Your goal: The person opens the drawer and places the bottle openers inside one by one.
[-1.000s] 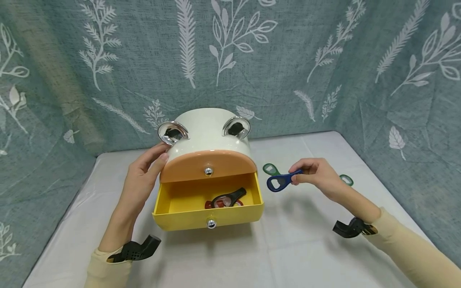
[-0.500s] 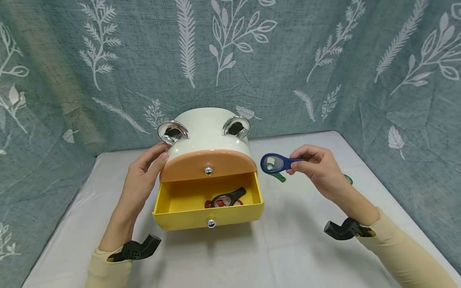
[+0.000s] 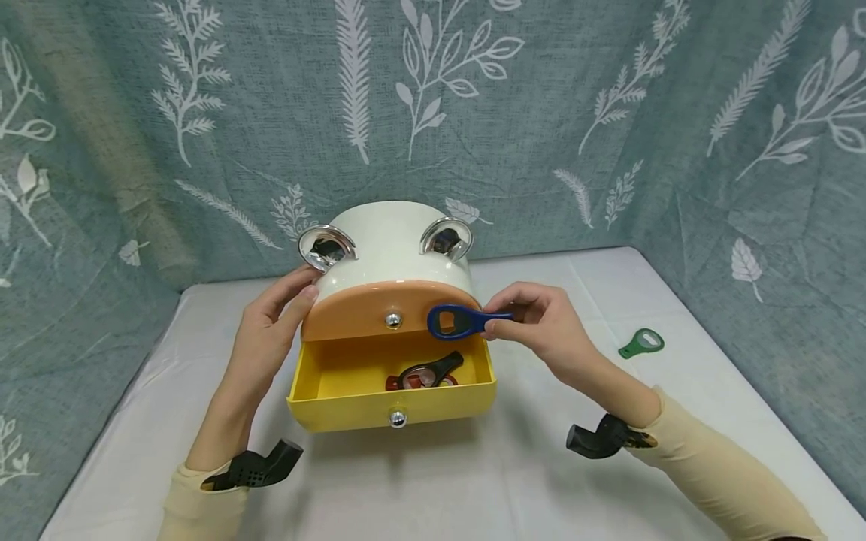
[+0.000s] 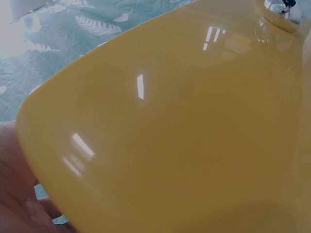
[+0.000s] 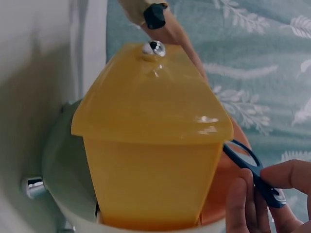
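Above the pulled-out yellow drawer [image 3: 391, 391] hangs a blue bottle opener [image 3: 460, 321], a flat, slim tool with a rounded head pierced by a roughly rectangular opening and a narrow handle tapering to the right. It lies nearly level, its head in front of the orange upper drawer [image 3: 379, 309] just right of that drawer's chrome knob [image 3: 392, 320]. The right hand [image 3: 551, 334] pinches the handle end between thumb and fingertips, so the head juts out leftward, clear of the fingers; in the right wrist view the opener [image 5: 250, 170] runs diagonally from the drawer's edge down into the fingertips [image 5: 238, 199]. Inside the drawer lie a black opener [image 3: 433, 369] and a red one [image 3: 399, 384] partly beneath it. The left hand [image 3: 267, 330] rests with relaxed, nearly straight fingers against the left side of the white cabinet [image 3: 389, 244], fingertips by the orange drawer's edge. A green opener [image 3: 641, 343] lies on the white cloth [image 3: 473, 481], well to the right.
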Available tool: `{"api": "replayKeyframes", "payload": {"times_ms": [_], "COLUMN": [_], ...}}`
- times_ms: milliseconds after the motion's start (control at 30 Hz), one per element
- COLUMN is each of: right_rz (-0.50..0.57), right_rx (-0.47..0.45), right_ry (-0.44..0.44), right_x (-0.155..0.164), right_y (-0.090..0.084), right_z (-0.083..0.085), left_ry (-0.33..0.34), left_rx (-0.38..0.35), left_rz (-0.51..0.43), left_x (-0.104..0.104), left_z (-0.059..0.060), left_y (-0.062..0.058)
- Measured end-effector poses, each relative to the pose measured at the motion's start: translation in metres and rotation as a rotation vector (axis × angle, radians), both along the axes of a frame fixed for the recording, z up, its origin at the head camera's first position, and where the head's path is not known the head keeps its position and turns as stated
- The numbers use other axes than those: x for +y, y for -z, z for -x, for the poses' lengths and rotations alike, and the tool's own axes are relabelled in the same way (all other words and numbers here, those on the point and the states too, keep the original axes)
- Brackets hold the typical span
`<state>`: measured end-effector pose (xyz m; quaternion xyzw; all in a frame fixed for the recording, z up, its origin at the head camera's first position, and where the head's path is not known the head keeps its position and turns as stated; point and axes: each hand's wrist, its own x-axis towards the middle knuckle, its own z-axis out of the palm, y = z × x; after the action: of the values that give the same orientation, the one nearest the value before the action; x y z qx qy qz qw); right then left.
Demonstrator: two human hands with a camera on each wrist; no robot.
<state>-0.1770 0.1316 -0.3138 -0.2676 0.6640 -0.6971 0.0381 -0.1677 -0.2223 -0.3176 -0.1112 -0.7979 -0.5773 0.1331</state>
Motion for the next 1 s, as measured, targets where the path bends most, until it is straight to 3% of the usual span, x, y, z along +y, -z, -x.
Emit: {"api": "replayKeyframes", "payload": {"times_ms": [233,433,600,733,1000], "right_rz": [-0.103,-0.238,-0.244,-0.219,-0.231], "right_rx": [0.084,0.302,0.447,0.451,0.368], "right_ry": [0.013,-0.03,0.043,0.065,0.022], "right_x": [-0.012,-0.014,-0.01,-0.005,-0.003], "right_y": [0.002,0.003,0.004,0.005,0.006], "right_z": [0.001,-0.004,-0.012,-0.02,-0.028], "left_ry": [-0.002,0.006,0.003,0.001,0.0], "left_rx": [0.002,0.001,0.006,0.009,-0.007], "left_rz": [-0.002,-0.001,0.007,0.017,-0.001], "left_x": [0.0,-0.001,0.0,0.0,-0.001], "left_z": [0.0,0.001,0.002,0.003,0.002], "left_y": [0.0,0.001,0.0,-0.001,-0.001]}}
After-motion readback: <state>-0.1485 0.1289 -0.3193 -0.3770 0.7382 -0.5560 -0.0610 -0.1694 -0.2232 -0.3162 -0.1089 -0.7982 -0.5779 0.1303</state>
